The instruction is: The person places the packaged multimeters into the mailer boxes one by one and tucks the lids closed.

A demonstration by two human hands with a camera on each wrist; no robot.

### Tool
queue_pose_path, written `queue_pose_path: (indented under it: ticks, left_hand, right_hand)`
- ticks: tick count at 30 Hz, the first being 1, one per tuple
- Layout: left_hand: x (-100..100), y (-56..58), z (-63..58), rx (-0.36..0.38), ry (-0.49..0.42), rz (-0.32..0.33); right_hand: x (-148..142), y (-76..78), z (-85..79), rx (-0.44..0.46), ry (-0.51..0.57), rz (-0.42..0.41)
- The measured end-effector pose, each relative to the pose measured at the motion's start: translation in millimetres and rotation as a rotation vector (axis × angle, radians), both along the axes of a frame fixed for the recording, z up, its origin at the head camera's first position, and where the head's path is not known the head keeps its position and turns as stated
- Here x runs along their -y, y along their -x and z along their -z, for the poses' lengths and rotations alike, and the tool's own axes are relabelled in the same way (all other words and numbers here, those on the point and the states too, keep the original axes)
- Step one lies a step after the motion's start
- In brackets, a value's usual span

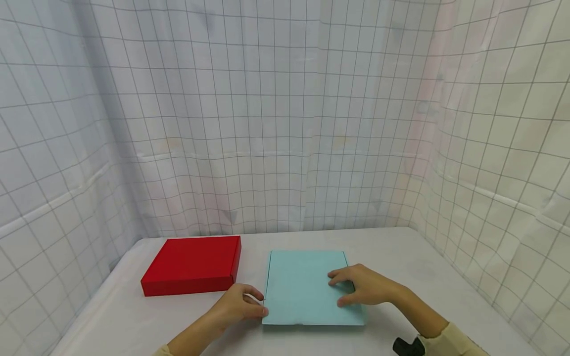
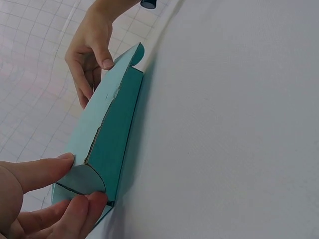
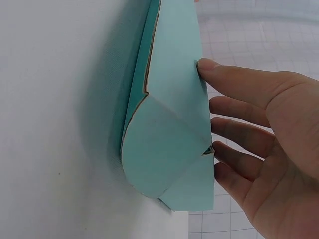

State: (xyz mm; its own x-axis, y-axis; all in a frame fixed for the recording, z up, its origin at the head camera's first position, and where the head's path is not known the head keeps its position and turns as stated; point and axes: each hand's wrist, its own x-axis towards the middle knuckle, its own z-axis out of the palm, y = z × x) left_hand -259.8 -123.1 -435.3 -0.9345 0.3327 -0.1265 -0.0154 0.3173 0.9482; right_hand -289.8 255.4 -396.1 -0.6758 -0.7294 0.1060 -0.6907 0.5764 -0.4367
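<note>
Both hands work the teal box (image 1: 307, 287) near the tabletop's (image 1: 423, 257) front edge: left hand (image 1: 238, 306) pinches its corner flap, right hand (image 1: 362, 287) rests flat on its lid, fingers straight; red box (image 1: 193, 264) lies left

A recording booth: grid-patterned white curtains (image 1: 285, 123) enclose a white table (image 1: 423, 267).

Teal box (image 1: 307, 287) (probably darker inside); red box (image 1: 192, 264); grid-checked curtain (image 1: 285, 123).

text: none legible | teal box (image 1: 307, 287): plain lid and flaps, no print or label | red box (image 1: 193, 264): plain faces, no marks | gridded curtain (image 1: 285, 123): ruled lines only, no numerals | table cover (image 1: 401, 247): unmarked | black wrist device (image 1: 407, 346): too small to read
</note>
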Motion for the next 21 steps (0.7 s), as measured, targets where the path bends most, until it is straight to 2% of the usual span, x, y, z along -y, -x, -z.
queue_pose_path:
  ticks: [6,18,21]
  left_hand:
    - [0.5,-0.6,-0.8,-0.012,0.031,0.0]
    - [1.2,-2.6,-3.9,-0.089,0.135,-0.006]
    - [0.1,-2.2,-5.1,-0.13,0.155,0.002]
  right_hand:
    - [-1.3,-0.7,1.5,0.007,0.0,0.014]
    - [-12.4,-8.8,0.5,-0.014,0.004,0.039]
    - [-17.9,-10.7,0.9,-0.015,-0.003,0.054]
